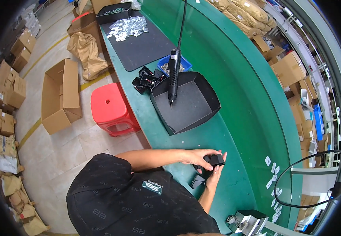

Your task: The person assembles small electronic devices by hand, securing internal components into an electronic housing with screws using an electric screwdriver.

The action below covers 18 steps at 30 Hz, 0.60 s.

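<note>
Over the green workbench, both my hands meet around a small black plastic part [217, 159]. My left hand [197, 158] reaches in from the left, its fingers closed over the part's top and near side. My right hand [213, 177] comes from below, its fingers wrapped against the part's lower side. Just under the hands sits another black angular piece [197, 181]; I cannot tell whether it rests on the bench or touches the right hand. Further up the bench, a black electric screwdriver [173, 74] hangs tip down on its cord over a black tray [190, 104].
Beside the tray lie black parts [147, 78] and a blue bin [186, 64] of small metal pieces. A dark mat [139, 47] bears a heap of metal plates. A metal fixture [249, 222] stands low right. Left are a red stool [108, 101] and cardboard box [62, 96].
</note>
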### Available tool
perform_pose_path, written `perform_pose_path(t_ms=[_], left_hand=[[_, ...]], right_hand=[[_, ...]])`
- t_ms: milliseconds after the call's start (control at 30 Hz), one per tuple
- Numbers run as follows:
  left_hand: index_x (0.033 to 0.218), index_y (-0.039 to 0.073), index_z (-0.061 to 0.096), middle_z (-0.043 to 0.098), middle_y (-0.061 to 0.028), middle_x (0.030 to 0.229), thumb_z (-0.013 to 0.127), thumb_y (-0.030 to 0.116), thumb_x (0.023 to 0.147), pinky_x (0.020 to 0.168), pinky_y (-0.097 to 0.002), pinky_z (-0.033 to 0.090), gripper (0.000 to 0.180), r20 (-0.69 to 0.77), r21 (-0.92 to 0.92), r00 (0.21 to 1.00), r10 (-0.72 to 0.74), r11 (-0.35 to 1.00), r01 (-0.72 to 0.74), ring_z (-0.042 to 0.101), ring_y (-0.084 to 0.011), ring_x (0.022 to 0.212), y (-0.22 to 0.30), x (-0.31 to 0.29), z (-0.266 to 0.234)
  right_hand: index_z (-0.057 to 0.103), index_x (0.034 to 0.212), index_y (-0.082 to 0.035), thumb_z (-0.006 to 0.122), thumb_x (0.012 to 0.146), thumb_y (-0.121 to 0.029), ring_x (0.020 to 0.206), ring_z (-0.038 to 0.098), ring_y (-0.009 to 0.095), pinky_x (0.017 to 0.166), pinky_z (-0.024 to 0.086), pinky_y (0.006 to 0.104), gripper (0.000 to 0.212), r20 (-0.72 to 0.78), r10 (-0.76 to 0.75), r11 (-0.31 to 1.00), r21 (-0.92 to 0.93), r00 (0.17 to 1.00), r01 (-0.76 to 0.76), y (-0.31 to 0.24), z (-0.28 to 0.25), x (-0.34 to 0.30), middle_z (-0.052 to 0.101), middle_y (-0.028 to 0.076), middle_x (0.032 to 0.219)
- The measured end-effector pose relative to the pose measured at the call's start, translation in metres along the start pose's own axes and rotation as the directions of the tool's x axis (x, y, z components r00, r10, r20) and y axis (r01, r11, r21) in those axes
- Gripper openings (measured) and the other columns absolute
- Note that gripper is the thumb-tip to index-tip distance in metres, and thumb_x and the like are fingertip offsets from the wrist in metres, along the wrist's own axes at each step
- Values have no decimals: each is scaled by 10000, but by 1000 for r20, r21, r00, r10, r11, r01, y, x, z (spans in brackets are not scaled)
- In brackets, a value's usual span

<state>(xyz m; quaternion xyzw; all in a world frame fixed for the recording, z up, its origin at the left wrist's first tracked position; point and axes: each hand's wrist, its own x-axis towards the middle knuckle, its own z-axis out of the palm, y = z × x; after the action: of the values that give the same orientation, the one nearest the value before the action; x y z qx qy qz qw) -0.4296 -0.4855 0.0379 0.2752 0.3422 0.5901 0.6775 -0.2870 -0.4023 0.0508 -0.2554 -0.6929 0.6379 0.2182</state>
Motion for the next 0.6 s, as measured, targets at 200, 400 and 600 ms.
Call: perform_pose_path(t_ms=[200,400,600], left_hand=[[1183,21,528,501,-86,1160,715,120,806,665,-266,555,432,-111,131,994,-3,991,18,598,-160,886,9,-3,3],[993,5,606,570,-137,1022,747,76,650,847,-354,450,378,-161,794,603,782,466,-392,568,-263,969,70,-72,-6],[947,2,612,580,-138,961,712,137,664,811,-358,464,329,-438,899,52,898,438,6,581,-277,913,164,-161,-119]], right_hand=[[89,1485,-55,553,813,-626,1347,296,335,1077,276,453,997,-33,-97,994,53,995,99,1,-14,-1,196,205,1509],[482,1324,-88,811,608,-249,1289,369,347,1028,358,429,804,194,71,708,-701,978,87,-32,-28,-33,378,173,1422],[585,1212,-98,844,574,-242,1173,452,335,977,404,423,704,161,174,682,-731,971,-1,-40,-20,-45,477,155,1291]])
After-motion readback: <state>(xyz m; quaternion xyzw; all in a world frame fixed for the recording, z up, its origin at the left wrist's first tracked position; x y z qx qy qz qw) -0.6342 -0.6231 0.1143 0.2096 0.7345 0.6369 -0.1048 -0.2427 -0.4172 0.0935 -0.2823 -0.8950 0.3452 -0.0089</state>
